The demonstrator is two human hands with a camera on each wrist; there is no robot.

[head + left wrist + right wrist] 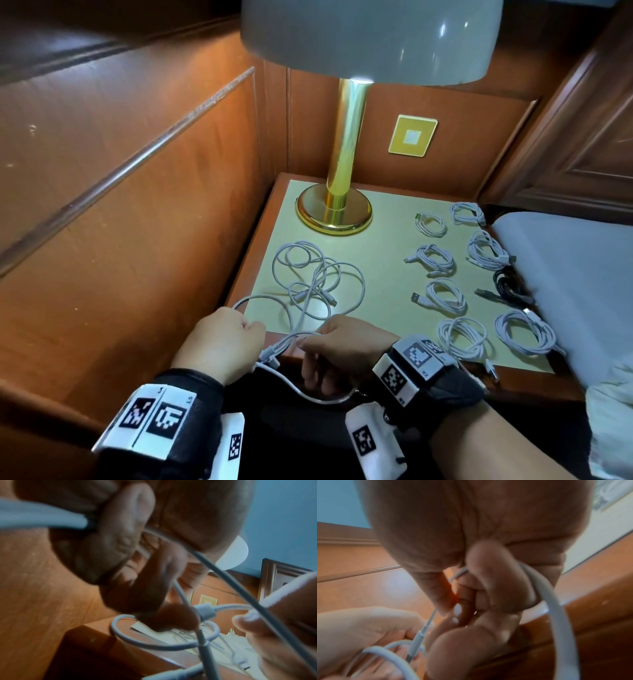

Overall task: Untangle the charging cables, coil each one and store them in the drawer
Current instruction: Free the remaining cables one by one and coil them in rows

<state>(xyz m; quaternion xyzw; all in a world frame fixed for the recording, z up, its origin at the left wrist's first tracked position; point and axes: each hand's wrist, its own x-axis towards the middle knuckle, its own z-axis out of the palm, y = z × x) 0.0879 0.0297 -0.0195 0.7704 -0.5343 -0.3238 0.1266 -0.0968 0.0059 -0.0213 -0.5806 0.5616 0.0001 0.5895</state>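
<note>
While both hands hover at the nightstand's (376, 240) front edge, left hand (219, 342) and right hand (337, 346) pinch white cable (318, 274).

The right hand (479, 561) curls round a white cable (556, 615) beside the left hand (359, 628).

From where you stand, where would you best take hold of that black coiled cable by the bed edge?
I would pinch the black cable across its bunched middle, coming from above on the table side. Its turns lie flat and packed there, so one pinch probably keeps the coil together. Its plug sticks out left and alone would likely let the coil unwind. The bed crowds its right side.
</note>
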